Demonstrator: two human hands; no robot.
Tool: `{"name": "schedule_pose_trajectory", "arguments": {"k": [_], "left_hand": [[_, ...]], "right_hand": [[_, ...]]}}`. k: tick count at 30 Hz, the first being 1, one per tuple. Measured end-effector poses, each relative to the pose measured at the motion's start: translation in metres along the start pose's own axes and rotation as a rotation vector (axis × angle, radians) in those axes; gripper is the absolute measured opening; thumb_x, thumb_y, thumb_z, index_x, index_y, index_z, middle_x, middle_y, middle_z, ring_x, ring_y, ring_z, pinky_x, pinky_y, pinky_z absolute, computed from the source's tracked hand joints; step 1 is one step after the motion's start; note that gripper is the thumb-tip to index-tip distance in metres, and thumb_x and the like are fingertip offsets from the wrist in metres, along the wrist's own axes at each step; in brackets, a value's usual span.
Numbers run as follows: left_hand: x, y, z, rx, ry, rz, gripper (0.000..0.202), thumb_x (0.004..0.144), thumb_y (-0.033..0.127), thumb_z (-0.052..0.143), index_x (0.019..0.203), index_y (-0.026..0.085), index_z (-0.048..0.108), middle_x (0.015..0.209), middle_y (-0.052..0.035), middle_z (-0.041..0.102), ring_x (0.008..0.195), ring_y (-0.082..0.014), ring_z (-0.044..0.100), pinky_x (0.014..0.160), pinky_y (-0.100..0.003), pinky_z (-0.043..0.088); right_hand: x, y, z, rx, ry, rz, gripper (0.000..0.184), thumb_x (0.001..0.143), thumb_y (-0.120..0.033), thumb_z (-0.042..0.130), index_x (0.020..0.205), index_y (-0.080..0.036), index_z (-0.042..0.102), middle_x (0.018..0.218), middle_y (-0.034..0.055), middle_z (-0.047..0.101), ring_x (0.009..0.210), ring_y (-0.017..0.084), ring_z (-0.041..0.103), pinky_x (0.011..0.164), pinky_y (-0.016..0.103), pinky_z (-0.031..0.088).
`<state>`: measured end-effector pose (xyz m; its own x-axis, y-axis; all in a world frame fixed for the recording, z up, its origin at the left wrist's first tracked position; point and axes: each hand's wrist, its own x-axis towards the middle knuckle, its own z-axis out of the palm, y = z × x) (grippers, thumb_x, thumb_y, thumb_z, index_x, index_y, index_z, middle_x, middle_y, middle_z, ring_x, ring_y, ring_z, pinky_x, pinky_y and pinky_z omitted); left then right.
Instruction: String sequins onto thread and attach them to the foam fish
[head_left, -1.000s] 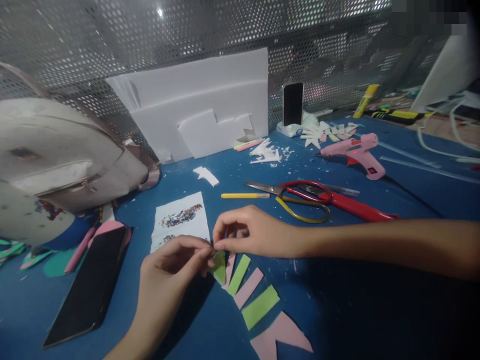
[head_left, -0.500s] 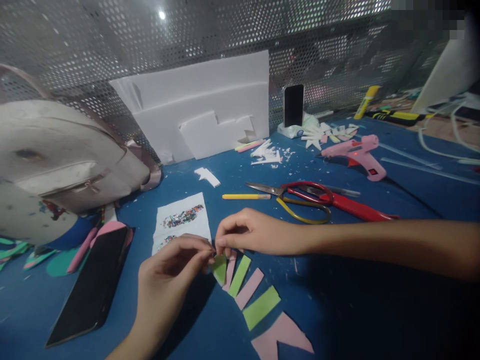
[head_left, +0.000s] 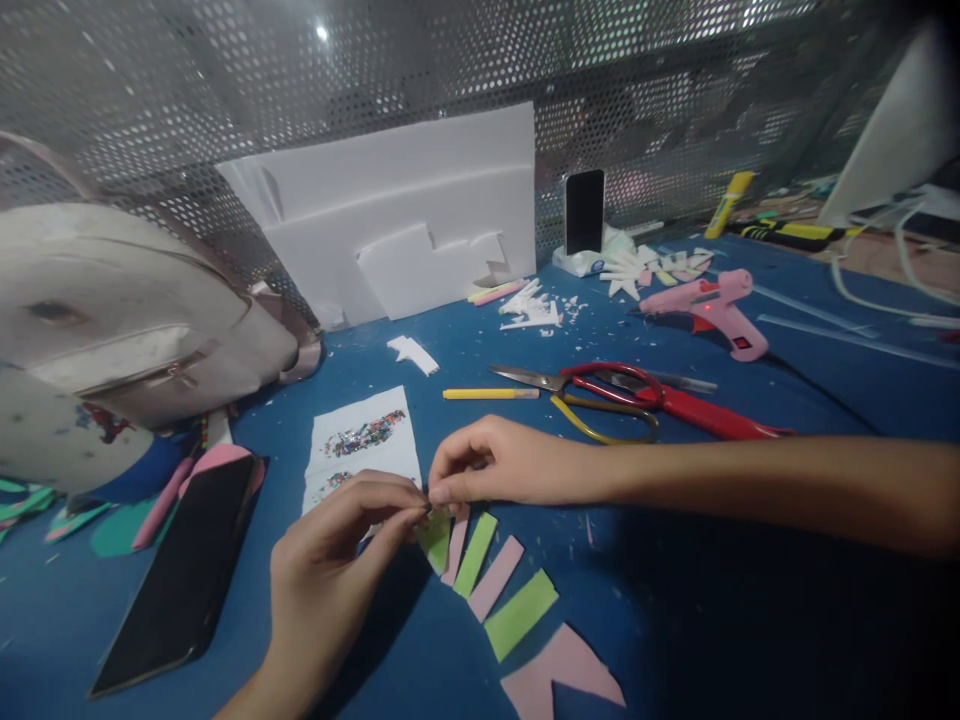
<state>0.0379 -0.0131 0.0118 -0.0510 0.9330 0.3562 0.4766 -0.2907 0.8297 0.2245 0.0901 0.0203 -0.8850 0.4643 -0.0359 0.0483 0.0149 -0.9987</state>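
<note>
My left hand [head_left: 337, 560] is closed in a pinch, thumb against fingers, just left of my right hand. My right hand [head_left: 499, 462] is also pinched, its fingertips almost touching the left ones. Whatever lies between the fingertips is too small to make out. Right under them is a light green piece [head_left: 435, 545], its upper part hidden by the fingers. From it a curved row runs down to the right: pink strips [head_left: 497, 578], green strips [head_left: 476, 555], a wider green piece [head_left: 521, 615] and a notched pink piece [head_left: 566, 670].
Behind my hands lie a paper with glitter [head_left: 364, 435], a yellow pen [head_left: 491, 394], red-handled scissors [head_left: 615, 385] and a pink glue gun [head_left: 709, 305]. A dark phone [head_left: 176, 580] and a backpack [head_left: 135, 300] are at left. A white board [head_left: 405, 210] leans at the back.
My left hand has shifted very slightly left and the fingertips have moved a little. The row of coloured pieces looks the same.
</note>
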Motion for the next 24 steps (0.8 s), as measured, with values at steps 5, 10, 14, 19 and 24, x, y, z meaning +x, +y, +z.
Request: {"name": "schedule_pose_trajectory", "arguments": {"k": [5, 10, 14, 19, 24], "left_hand": [[0.0, 0.0, 0.001, -0.066, -0.027, -0.121, 0.009, 0.082, 0.018, 0.068, 0.076, 0.024, 0.071, 0.074, 0.0023, 0.07, 0.068, -0.0111, 0.064, 0.064, -0.016, 0.051], [0.004, 0.003, 0.003, -0.342, -0.119, -0.423, 0.011, 0.08, 0.025, 0.072, 0.073, 0.017, 0.069, 0.062, -0.0001, 0.069, 0.051, -0.0104, 0.062, 0.051, -0.017, 0.05], [0.006, -0.001, 0.005, -0.506, -0.174, -0.533, 0.018, 0.079, 0.028, 0.074, 0.07, 0.014, 0.068, 0.059, -0.0012, 0.069, 0.045, -0.0085, 0.059, 0.045, -0.016, 0.047], [0.009, -0.006, 0.005, -0.606, -0.18, -0.583, 0.022, 0.076, 0.031, 0.077, 0.067, 0.014, 0.068, 0.057, -0.001, 0.068, 0.041, -0.006, 0.055, 0.041, -0.014, 0.043], [0.009, -0.001, 0.007, -0.62, -0.124, -0.621, 0.023, 0.072, 0.033, 0.08, 0.066, 0.013, 0.07, 0.056, -0.0006, 0.069, 0.038, -0.0022, 0.051, 0.042, -0.011, 0.039]], "right_hand": [[-0.002, -0.002, 0.0, -0.046, 0.022, -0.02, 0.014, 0.088, -0.026, 0.063, 0.086, -0.012, 0.064, 0.074, 0.0002, 0.062, 0.067, 0.009, 0.059, 0.067, 0.021, 0.046], [-0.006, -0.007, 0.002, -0.458, 0.127, -0.19, 0.011, 0.089, -0.025, 0.061, 0.084, -0.015, 0.063, 0.073, -0.0024, 0.06, 0.06, 0.007, 0.044, 0.055, 0.02, 0.032], [-0.009, -0.009, 0.004, -0.693, 0.173, -0.319, 0.008, 0.09, -0.022, 0.06, 0.085, -0.015, 0.061, 0.084, -0.0004, 0.061, 0.068, 0.009, 0.047, 0.062, 0.021, 0.035], [-0.013, -0.009, 0.006, -0.831, 0.178, -0.385, 0.009, 0.094, -0.023, 0.054, 0.09, -0.016, 0.056, 0.089, -0.0005, 0.058, 0.071, 0.009, 0.049, 0.063, 0.022, 0.035], [-0.015, -0.012, 0.008, -0.955, 0.168, -0.382, 0.013, 0.098, -0.026, 0.047, 0.094, -0.015, 0.053, 0.093, 0.0019, 0.055, 0.068, 0.01, 0.046, 0.06, 0.023, 0.033]]}}
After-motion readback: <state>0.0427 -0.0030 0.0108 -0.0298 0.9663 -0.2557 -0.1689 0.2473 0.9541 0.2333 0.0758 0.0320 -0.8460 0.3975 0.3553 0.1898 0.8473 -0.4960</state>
